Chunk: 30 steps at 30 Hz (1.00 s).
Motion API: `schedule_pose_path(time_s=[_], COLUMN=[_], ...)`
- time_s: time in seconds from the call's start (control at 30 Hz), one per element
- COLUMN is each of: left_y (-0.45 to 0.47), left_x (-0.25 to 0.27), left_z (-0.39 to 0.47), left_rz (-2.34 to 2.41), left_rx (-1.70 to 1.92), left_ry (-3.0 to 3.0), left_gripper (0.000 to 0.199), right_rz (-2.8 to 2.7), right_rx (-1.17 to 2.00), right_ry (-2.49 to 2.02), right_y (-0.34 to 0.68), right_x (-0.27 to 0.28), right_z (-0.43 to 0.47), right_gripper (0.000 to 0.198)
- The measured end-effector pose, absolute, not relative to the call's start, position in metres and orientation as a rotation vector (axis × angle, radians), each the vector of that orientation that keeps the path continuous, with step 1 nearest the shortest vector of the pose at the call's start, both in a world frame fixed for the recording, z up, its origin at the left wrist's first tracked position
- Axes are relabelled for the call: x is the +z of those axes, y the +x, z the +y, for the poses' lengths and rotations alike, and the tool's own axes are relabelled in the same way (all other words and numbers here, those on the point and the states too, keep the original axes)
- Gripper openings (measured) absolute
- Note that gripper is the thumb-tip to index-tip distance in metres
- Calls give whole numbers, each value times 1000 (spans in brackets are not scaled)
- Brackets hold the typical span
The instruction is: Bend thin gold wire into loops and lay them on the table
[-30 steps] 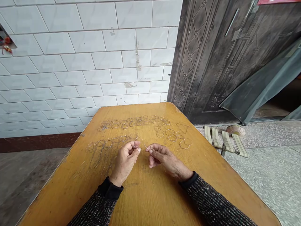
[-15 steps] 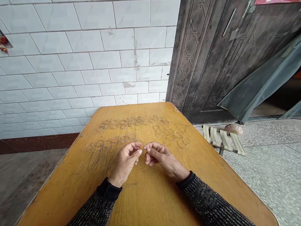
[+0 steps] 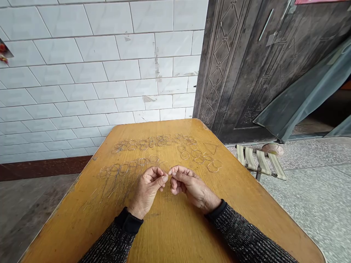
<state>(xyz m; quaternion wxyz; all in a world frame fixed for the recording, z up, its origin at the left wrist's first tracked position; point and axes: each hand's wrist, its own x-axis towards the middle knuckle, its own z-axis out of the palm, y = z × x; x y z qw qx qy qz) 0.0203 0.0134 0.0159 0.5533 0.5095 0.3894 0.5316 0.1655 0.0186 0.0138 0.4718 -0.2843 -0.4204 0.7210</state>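
Observation:
Over the middle of the wooden table [image 3: 175, 226], my left hand [image 3: 149, 188] and my right hand [image 3: 189, 184] almost meet at the fingertips. Thumb and forefinger of each pinch a thin wire loop [image 3: 163, 162], which arches up between them. The ends of this wire are hidden in the fingers. Left of my left hand lie several wire loops with long straight tails [image 3: 117, 173]. Behind both hands runs a row of bent wire rings [image 3: 150, 141]. Several figure-eight wire pieces [image 3: 199, 157] lie beyond my right hand.
A wire triangle [image 3: 211, 148] lies near the table's right edge. Past that edge stands a folding stool with striped straps [image 3: 260, 162], with a pale round object [image 3: 272, 149] behind it. A white tiled wall [image 3: 109, 73] and a dark carved door [image 3: 233, 73] rise behind the table.
My left hand has shifted slightly right, bringing its fingertips closer to my right hand's. Both hands keep their pinch on the wire loop.

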Motion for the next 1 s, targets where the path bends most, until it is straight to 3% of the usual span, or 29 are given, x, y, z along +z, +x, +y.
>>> schedule_pose_path(time_s=[0.73, 1.0], left_y=[28, 13], left_x=[12, 18], left_z=[13, 18], left_rz=[923, 833], left_rx=[1372, 1220], left_ry=[1057, 1041], left_gripper=[28, 26], right_rz=[-1069, -1056], right_rx=[1758, 1747], right_ry=[-607, -691], right_y=[166, 163], right_x=[10, 13], right_z=[19, 17], right_gripper=[19, 25])
